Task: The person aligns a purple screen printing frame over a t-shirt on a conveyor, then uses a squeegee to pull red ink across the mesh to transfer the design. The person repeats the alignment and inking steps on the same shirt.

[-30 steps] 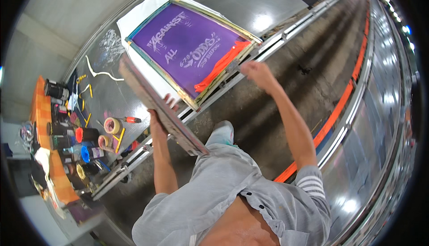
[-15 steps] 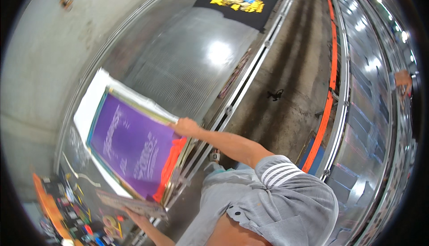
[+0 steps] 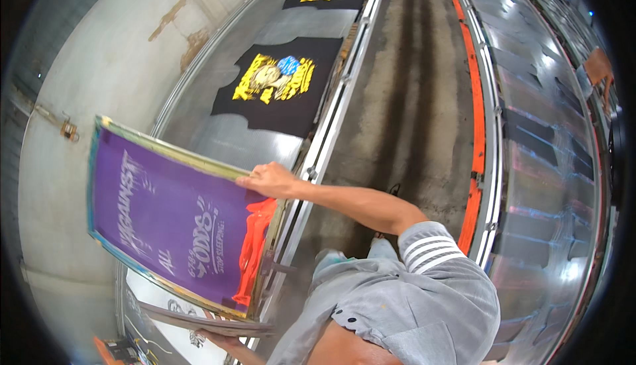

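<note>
Right now, the purple screen (image 3: 165, 193) is held at a slant, next to a white cloth (image 3: 173, 330) with dark marks on it. One long edge of the screen is gripped by the right hand (image 3: 270, 181), with the fingers closed on the frame near the end where thick orange ink (image 3: 252, 252) lies. By the screen's other long edge, a long bar (image 3: 199, 320) is held in the left hand (image 3: 217, 338); the fingers look bent around it but are partly hidden. Since the screen is held by one hand, a firm grip is probably needed so it is not twisted. Slow moves seem best, so the ink is not spilled. The bar should be held apart from the screen, so neither is bumped.
</note>
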The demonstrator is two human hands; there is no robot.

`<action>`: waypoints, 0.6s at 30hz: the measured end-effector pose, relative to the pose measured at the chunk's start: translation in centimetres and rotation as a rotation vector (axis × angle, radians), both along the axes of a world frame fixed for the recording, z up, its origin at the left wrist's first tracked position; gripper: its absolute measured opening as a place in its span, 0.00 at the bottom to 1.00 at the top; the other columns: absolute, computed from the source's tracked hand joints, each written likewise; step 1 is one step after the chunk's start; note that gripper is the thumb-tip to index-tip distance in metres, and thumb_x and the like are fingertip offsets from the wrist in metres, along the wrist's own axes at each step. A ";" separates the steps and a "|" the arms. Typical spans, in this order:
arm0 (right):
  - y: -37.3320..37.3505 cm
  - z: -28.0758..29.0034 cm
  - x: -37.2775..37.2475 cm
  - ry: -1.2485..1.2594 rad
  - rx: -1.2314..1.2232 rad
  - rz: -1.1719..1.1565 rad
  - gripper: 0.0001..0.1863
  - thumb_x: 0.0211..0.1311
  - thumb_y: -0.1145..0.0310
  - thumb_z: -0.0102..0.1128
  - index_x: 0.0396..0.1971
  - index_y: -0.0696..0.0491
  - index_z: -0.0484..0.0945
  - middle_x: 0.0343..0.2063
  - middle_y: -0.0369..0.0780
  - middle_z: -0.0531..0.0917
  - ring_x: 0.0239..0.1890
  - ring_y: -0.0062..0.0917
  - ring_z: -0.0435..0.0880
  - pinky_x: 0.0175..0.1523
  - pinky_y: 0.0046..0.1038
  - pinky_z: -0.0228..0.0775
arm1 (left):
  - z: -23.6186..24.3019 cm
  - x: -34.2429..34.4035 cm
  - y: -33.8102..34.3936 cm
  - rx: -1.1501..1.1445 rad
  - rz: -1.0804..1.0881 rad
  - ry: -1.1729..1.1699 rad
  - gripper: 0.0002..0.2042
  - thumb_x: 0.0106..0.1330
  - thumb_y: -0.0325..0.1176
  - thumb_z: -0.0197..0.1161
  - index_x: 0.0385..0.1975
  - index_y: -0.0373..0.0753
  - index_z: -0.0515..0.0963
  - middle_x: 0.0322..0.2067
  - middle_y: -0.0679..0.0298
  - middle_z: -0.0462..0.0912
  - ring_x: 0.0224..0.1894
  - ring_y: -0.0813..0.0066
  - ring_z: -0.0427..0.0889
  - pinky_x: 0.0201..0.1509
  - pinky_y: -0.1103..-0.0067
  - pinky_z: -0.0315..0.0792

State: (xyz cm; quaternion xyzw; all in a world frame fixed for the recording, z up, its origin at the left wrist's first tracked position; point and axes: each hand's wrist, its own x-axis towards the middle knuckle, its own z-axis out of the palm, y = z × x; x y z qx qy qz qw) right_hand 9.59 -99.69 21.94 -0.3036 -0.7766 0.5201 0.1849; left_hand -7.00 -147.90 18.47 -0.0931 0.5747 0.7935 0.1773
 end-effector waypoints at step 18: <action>41.0 -5.2 29.1 0.579 -0.421 -0.594 0.21 0.71 0.53 0.57 0.37 0.59 0.82 0.28 0.34 0.80 0.33 0.15 0.74 0.38 0.23 0.67 | 4.8 1.6 59.4 0.202 -0.617 0.369 0.41 0.70 0.66 0.46 0.71 0.36 0.59 0.62 0.60 0.73 0.57 0.66 0.76 0.61 0.71 0.73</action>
